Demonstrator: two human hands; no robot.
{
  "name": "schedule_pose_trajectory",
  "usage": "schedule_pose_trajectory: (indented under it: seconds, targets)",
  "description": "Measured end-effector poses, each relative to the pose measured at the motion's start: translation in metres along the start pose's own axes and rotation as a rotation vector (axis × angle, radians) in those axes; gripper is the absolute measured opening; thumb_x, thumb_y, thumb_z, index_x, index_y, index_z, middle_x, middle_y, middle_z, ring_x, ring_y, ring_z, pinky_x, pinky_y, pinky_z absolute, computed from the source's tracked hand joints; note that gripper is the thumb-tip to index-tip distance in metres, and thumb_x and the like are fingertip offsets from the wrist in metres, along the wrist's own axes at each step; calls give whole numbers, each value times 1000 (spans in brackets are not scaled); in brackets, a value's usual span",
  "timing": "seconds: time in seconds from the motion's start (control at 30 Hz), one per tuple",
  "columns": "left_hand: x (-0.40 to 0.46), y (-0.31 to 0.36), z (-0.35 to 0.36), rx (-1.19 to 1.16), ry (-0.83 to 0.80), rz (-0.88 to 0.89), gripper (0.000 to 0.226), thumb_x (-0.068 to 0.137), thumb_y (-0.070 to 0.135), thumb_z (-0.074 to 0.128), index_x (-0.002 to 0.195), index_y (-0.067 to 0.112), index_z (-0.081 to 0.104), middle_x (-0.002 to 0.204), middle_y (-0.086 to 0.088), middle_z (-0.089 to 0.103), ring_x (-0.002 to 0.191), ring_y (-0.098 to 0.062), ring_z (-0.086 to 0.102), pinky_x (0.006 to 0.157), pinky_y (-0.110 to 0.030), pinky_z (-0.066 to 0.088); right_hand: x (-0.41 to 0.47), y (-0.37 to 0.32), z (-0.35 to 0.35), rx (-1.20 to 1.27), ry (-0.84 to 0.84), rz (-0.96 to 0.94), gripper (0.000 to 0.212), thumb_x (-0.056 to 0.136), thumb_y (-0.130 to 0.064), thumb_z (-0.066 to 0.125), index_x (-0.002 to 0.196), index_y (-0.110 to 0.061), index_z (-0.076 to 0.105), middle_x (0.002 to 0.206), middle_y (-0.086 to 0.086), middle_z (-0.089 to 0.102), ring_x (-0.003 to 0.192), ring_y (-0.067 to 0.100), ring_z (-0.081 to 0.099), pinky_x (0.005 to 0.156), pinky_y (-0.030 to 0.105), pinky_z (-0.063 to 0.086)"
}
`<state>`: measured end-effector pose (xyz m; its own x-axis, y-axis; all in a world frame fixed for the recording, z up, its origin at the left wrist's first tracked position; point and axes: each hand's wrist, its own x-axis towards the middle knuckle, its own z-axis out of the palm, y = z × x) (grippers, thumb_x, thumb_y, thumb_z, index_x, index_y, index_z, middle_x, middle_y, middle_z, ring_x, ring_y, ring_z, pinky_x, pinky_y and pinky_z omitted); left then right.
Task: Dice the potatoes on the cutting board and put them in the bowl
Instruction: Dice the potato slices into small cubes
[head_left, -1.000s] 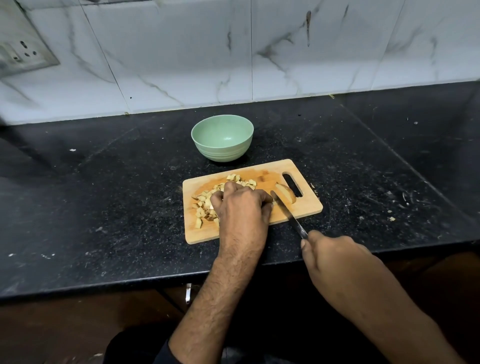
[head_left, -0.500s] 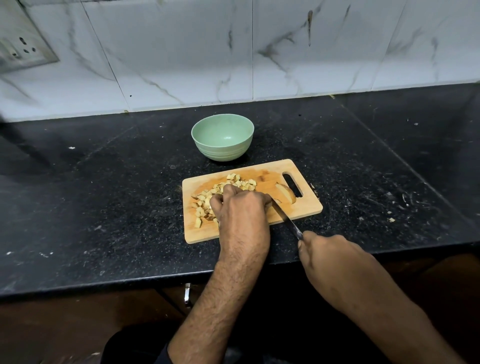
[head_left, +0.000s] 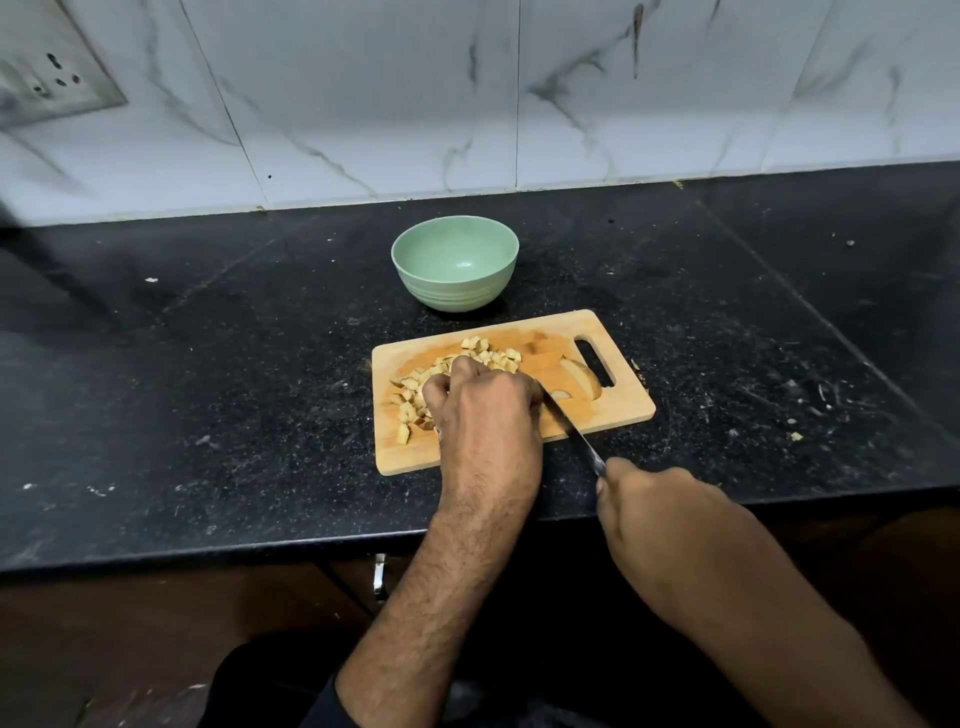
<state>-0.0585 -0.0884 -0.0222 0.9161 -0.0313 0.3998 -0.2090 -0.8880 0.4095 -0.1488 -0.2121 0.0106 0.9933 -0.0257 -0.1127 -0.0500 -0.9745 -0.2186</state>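
A wooden cutting board (head_left: 623, 410) lies on the black counter, with several diced potato pieces (head_left: 491, 353) piled on its left half. My left hand (head_left: 483, 410) sits over the middle of the board with its fingers curled down on potato that it hides. My right hand (head_left: 654, 499) grips the handle of a knife (head_left: 576, 434), whose blade runs up beside my left hand onto the board. Uncut potato wedges (head_left: 579, 376) lie near the board's handle slot. An empty green bowl (head_left: 455, 265) stands just behind the board.
The black stone counter (head_left: 208, 364) runs to a marble-tiled wall behind. Small scraps lie scattered on the counter to the right (head_left: 795, 434). A wall socket (head_left: 52, 83) is at the top left. The counter's front edge is just below my hands.
My right hand and the knife have shifted slightly back toward me along the cut. My left hand stays in place on the board.
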Motion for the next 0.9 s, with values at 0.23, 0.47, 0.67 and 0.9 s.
schedule_pose_trajectory:
  seconds: [0.23,0.47,0.67,0.9]
  targets:
    - [-1,-3,-1,-38,-2,-56,15,86,37,74,99,30,78,90,12,68,103,-10,39,89,-31,15,1,3,3,17,23,-7,29,107,-40,24,111,-27,50,78,-6,51,75,20,51,67,33,44]
    - [-3,-5,-2,6,-21,-59,18,86,39,73,97,26,77,82,13,52,102,-10,34,82,-28,7,-15,1,-13,37,60,-10,28,105,-47,20,92,-31,39,73,-6,49,61,5,44,56,26,36]
    - [-3,-4,-3,28,-59,-52,15,90,29,70,104,26,76,95,10,67,105,-12,37,87,-33,13,-12,0,-8,25,21,2,28,106,-47,20,97,-31,42,75,-5,49,65,12,46,62,29,41]
    - [-3,-3,0,35,-48,-58,13,92,33,66,99,25,73,94,11,65,103,-11,35,84,-30,9,-10,2,-10,30,35,26,28,105,-48,21,92,-30,40,74,-8,48,68,13,45,64,32,39]
